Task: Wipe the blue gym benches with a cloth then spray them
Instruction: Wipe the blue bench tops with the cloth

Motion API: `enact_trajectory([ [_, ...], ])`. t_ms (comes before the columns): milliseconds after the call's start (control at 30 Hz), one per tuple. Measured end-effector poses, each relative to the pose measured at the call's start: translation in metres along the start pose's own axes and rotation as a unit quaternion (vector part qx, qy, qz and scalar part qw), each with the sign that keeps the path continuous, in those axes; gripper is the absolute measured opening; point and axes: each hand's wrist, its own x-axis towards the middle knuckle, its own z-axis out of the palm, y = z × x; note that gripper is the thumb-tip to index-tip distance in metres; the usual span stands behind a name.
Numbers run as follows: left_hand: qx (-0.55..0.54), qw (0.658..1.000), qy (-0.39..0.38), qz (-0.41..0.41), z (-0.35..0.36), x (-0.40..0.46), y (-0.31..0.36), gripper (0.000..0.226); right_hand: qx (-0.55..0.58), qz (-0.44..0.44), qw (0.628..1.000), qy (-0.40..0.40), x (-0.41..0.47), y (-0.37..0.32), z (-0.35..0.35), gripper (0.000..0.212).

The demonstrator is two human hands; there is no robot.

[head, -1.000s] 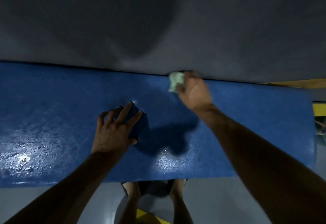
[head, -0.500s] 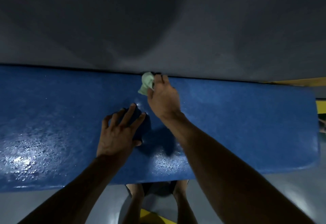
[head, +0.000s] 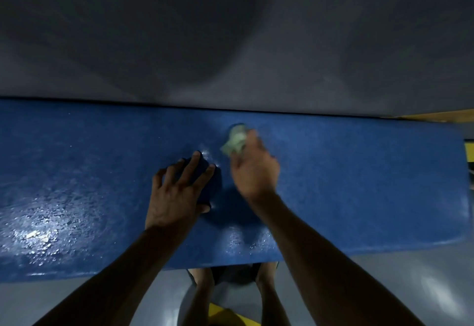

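Gripping one cloth (head: 235, 141): right hand (head: 254, 174); one bench (head: 359, 184).

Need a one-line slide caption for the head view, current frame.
Right hand rubs a crumpled pale green cloth on the glossy blue padded gym bench; left hand lies flat beside it.

The long blue vinyl-looking gym bench pad (head: 359, 184) has a finely pebbled, grainy skin; toward its left end and near its front edge it shines wet and glossy, while its right end looks duller. The crumpled pale green cloth (head: 234, 141) appears soft and matt, though blurred. The smooth grey floor (head: 423, 282) carries a faint sheen.
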Motion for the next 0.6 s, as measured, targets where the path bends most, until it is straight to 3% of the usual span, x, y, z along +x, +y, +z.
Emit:
enact_trajectory([
  [100,0.007,1.0,-0.006,0.004,0.0,0.0,0.001,0.098,-0.036,-0.198,0.979,-0.042,-0.014,-0.01,-0.003,0.046],
  [167,0.006,1.0,-0.005,0.0,0.0,0.0,0.0,0.098,-0.087,-0.192,0.977,-0.014,0.0,0.026,-0.015,0.042],
  [267,0.002,1.0,-0.001,0.002,0.001,0.0,0.0,0.098,-0.102,0.019,0.993,0.051,0.02,0.102,-0.045,0.044],
  [333,0.001,1.0,0.004,0.002,0.0,-0.001,0.0,0.097,-0.061,0.179,0.979,0.072,0.022,0.122,-0.058,0.04],
  [400,0.002,1.0,0.004,0.002,0.001,0.0,0.0,0.098,-0.033,0.23,0.969,0.088,0.015,0.104,-0.045,0.04],
  [467,-0.001,1.0,-0.003,0.002,0.001,0.0,0.0,0.099,-0.002,0.162,0.983,0.087,-0.008,0.061,-0.021,0.046],
  [533,0.0,1.0,-0.006,-0.002,0.0,0.0,0.0,0.099,0.011,0.015,0.999,0.044,-0.043,0.017,-0.002,0.049],
  [600,0.006,1.0,-0.008,-0.002,0.0,0.0,0.0,0.099,-0.027,-0.136,0.99,-0.023,-0.061,0.007,-0.004,0.048],
])
